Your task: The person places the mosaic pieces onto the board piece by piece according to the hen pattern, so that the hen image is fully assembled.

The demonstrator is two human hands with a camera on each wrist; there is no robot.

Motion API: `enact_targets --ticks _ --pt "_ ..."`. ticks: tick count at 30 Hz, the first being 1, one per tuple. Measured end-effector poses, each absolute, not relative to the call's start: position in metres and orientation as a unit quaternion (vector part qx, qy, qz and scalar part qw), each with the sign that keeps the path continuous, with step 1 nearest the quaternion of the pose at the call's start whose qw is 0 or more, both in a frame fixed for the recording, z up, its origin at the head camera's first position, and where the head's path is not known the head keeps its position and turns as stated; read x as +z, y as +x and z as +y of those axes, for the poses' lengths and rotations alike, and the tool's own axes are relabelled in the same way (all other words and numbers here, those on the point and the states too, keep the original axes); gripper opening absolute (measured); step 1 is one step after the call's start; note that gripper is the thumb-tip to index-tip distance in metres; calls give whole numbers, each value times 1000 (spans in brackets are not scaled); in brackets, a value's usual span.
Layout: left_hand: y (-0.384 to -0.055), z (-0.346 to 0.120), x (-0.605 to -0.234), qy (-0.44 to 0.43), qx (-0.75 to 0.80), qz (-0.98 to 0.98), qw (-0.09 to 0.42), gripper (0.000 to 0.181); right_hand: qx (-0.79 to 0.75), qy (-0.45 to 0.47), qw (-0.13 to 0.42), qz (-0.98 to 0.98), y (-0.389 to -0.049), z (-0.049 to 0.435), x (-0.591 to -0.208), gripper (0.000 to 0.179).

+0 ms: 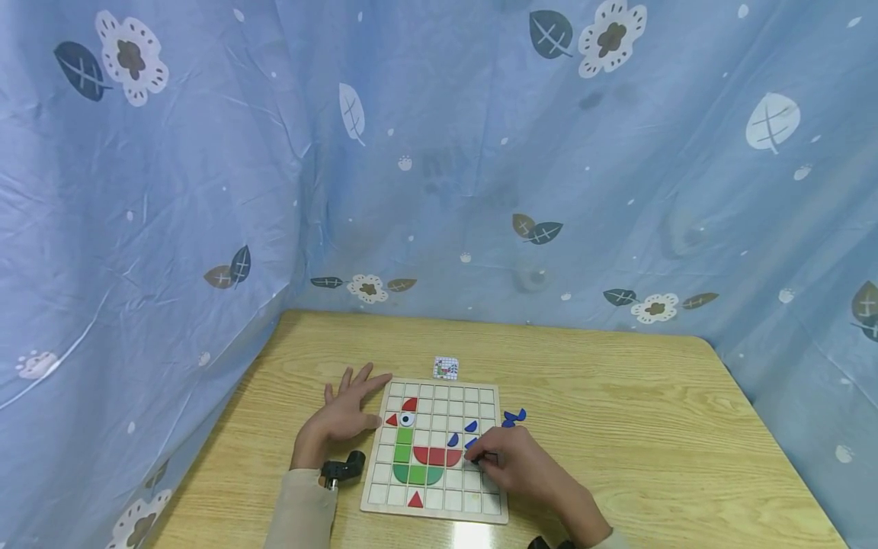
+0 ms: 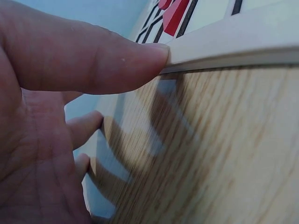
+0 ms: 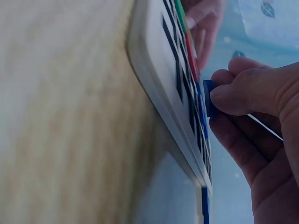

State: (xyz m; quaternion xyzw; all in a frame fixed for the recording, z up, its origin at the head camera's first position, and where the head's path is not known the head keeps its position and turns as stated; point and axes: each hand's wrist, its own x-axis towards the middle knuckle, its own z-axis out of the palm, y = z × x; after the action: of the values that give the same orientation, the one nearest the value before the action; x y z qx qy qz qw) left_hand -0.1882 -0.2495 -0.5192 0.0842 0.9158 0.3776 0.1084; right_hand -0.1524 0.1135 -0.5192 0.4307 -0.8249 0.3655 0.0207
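A pale gridded board (image 1: 473, 500) lies on the table, with red and green shapes and a white eye tile (image 1: 407, 419) forming a figure on its left part. Red tiles (image 1: 437, 456) form a row near its middle. My left hand (image 1: 343, 412) spreads its fingers at the board's left edge, the thumb (image 2: 117, 60) touching the rim. Over the board's right side, my right hand (image 1: 521, 461) pinches a small blue tile (image 3: 208, 87) between thumb and fingers. Blue leaf-like tiles (image 1: 470, 426) sit on the grid just beyond that hand.
More blue tiles (image 1: 520, 415) lie on the wooden table (image 1: 617, 396) just right of the board. A small pattern card (image 1: 446, 368) is behind the board's far edge. A blue patterned curtain (image 1: 439, 152) hangs behind and at the sides.
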Motion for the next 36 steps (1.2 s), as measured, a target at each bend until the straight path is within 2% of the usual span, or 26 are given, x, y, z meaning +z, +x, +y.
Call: enact_targets --ticks 6,15,23,28,36 --pt "-188 -249 -520 83 376 917 106 81 336 455 48 -823 -151 107 -523 27" --pt "-189 -249 -519 81 373 918 106 82 285 423 -2 -860 -146 100 -521 27" --pt "-189 -249 -519 81 372 919 108 81 303 436 32 -847 -145 100 -520 29" --pt "-189 -249 -519 82 372 918 108 82 334 401 21 -853 -149 110 -514 28" --pt "-189 -249 -520 82 373 918 107 82 352 342 51 -870 -174 139 -508 26"
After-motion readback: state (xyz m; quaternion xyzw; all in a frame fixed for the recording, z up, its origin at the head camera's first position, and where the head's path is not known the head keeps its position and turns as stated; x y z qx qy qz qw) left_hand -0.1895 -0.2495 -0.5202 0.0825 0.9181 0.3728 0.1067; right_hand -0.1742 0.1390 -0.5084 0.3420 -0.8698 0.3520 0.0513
